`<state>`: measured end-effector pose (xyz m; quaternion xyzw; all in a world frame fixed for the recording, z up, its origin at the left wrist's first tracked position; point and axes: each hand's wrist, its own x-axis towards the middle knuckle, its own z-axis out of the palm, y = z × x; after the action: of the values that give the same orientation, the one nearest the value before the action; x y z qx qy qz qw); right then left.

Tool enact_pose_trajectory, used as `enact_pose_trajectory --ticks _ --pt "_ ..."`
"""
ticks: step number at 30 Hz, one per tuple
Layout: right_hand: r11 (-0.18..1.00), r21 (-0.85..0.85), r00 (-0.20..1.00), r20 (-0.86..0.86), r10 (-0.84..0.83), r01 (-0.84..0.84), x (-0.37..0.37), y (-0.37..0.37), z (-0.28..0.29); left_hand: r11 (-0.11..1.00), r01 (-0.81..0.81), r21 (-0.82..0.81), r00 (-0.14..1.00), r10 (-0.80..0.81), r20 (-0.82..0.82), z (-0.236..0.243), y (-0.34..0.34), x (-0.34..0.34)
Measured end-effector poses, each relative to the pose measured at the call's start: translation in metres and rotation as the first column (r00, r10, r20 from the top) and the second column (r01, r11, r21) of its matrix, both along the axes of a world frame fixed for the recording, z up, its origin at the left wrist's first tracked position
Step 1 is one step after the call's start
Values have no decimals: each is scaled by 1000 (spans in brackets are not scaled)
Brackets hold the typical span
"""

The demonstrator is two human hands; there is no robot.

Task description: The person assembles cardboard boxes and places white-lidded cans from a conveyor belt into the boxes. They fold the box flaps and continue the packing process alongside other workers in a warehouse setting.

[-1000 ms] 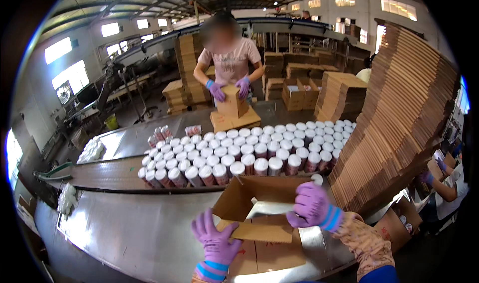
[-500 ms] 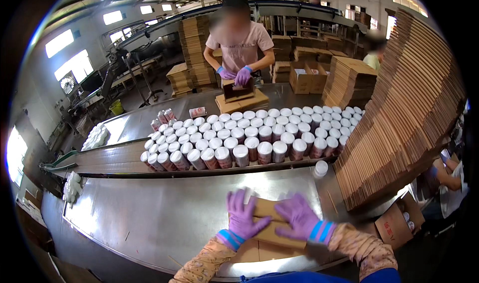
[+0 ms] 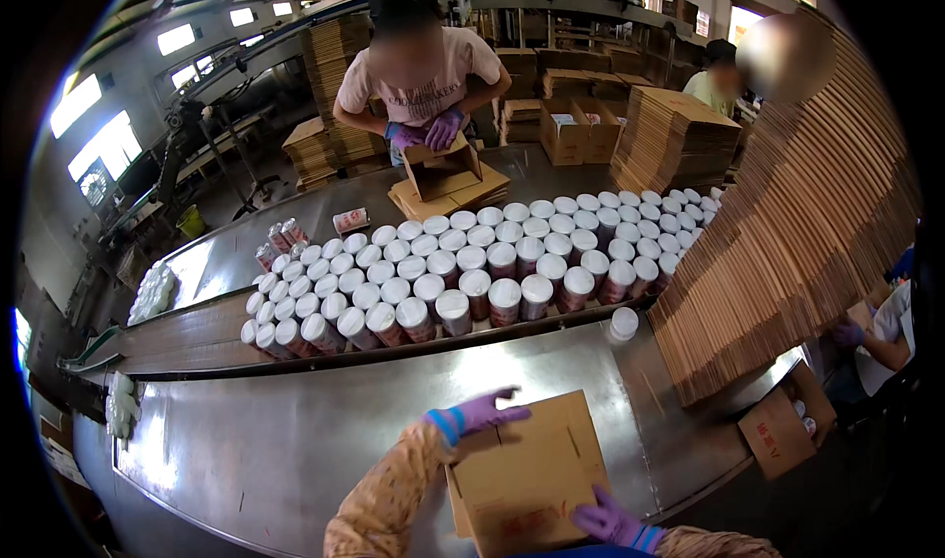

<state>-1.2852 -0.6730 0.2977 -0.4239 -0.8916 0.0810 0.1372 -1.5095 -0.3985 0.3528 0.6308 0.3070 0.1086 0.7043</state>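
Observation:
A cardboard box lies at a slant near me on the metal worktable, its printed face up. My left hand, in a purple glove, is at its upper left edge with fingers apart. My right hand, also gloved, grips its lower right side. Beyond, rows of white-lidded cans stand on a belt, and a single can stands apart near the right end of my worktable.
A tall flattened-carton stack rises at right, beside an open carton holding cans. A co-worker opposite handles a small box; other people are at right. White bundles lie on the worktable's left end.
The box before me was open with flaps up; now a flat face is upward and turned. My right hand moved down toward me. The co-worker's box tipped onto its side.

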Motion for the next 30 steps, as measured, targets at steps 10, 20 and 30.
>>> enact_pose_trajectory --ticks 10,20,30 --pt "940 272 973 -161 -168 208 37 225 113 559 626 544 779 -405 -479 -41 -112 8" --pt "951 305 944 299 -139 44 10 411 62 -97 276 956 731 667 -144 -22 144 12" --pt "983 152 959 278 58 -103 -37 252 93 468 161 869 899 294 -325 34 0 -31"
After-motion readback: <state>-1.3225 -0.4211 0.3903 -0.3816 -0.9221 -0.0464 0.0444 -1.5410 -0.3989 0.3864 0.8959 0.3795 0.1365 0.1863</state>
